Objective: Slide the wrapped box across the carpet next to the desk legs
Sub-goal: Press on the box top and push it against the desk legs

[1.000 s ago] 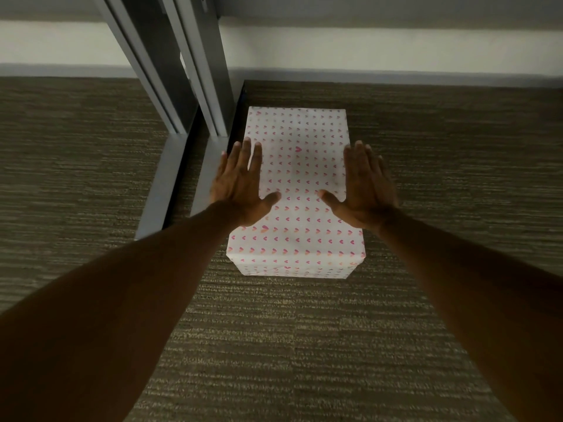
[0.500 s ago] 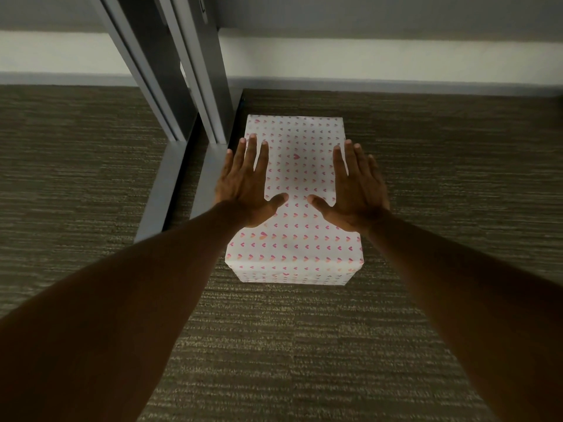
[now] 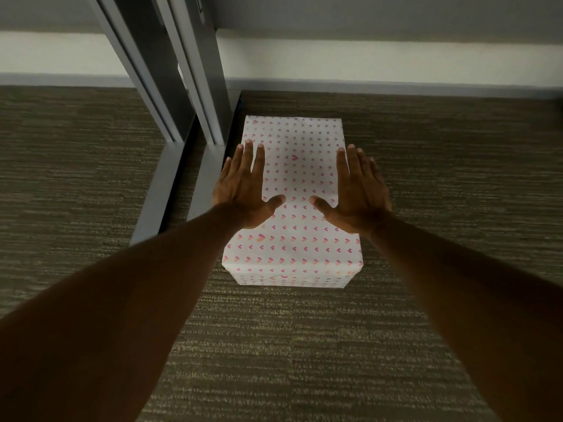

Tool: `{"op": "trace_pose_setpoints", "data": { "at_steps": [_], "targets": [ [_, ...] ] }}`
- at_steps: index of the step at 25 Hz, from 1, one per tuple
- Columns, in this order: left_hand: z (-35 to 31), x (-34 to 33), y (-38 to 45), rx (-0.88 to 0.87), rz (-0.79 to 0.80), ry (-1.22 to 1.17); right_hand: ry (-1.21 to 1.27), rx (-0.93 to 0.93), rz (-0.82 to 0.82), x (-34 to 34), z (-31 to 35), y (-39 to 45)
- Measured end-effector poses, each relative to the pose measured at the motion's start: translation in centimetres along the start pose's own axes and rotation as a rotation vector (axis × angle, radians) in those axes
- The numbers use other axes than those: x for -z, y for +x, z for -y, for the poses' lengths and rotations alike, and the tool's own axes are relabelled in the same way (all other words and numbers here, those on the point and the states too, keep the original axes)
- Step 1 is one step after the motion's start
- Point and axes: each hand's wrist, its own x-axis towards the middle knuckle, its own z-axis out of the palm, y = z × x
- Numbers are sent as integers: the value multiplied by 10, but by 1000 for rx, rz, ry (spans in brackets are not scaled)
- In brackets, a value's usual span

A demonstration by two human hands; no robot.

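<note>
**Two flat hands on the box by the desk legs**

Head view: The box (image 3: 294, 205) sits on the carpet (image 3: 304, 345). It is wrapped in white paper with small pink hearts. Its left side is just beside the grey desk legs (image 3: 195, 95) and the long feet (image 3: 170, 184) they stand on. Its far end is near the wall (image 3: 365, 60), with a strip of carpet between.

To slide it well, I think the hands should push low and even, both with the same force. Then the box goes straight and does not turn into the feet. Pressing down too hard could dent the paper or make the box drag on the rough carpet.

The left hand (image 3: 246, 190) is wide open, fingers spread. It is over the left edge of the box top and seems to rest flat on it. The right hand (image 3: 358, 193) is wide open too, over the right edge, and part of it hangs past the side. Neither hand grips anything. The thumbs point at each other and do not touch.
</note>
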Motion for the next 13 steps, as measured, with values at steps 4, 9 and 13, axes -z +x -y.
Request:
{"op": "trace_pose_setpoints", "data": {
  "at_steps": [4,9,13],
  "targets": [
    [9,-8,1,41,23,-60,38,-40,16,-4,-3,1],
    [20,-19,-3,223,21,-287,128,-151,15,-14,-4,-1],
    [25,-21,-2,486,45,-757,454,-411,-10,-24,-4,0]
  ]
}}
